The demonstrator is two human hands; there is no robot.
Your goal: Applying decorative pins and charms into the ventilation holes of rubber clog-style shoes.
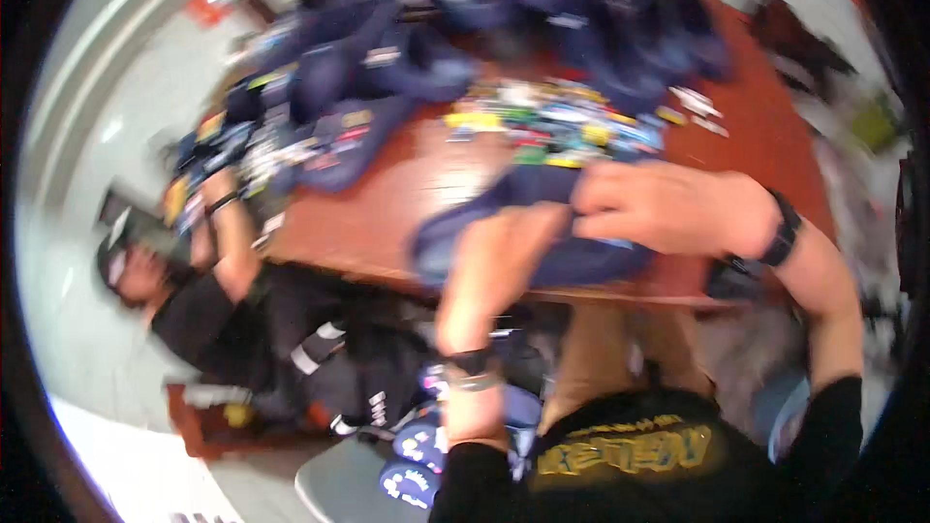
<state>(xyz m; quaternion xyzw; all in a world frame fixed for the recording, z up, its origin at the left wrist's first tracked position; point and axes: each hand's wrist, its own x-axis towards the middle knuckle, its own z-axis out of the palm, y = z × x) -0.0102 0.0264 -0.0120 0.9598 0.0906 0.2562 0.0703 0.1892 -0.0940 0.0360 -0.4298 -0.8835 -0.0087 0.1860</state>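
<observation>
Two people at one reddish-brown, glossy wooden table [368, 228]. Far left: a co-worker in a black short-sleeved shirt [208, 315], arm stretched to the small mixed-colour pieces at the table's left edge. Next, low down: a grey, smooth-topped seat [344, 479], round dark-blue items with white print [407, 479] just beside it. Across the far side: a crowded pile of navy fabric caps [601, 29]. Then the wearer's left hand [509, 247], dark band at the wrist, over a navy cloth item [591, 266] at the table's near edge; motion blur here, but it looks like another cap. Left fingers point inward to it; can't tell if they grip. Just beyond: a loose heap of small multicoloured flat pieces [542, 121]. Right hand [668, 203], black wristband, above the item's right part, fingers bent inward; can't tell whether they pinch cloth. Farther right: small white slips [697, 108] on the tabletop.
</observation>
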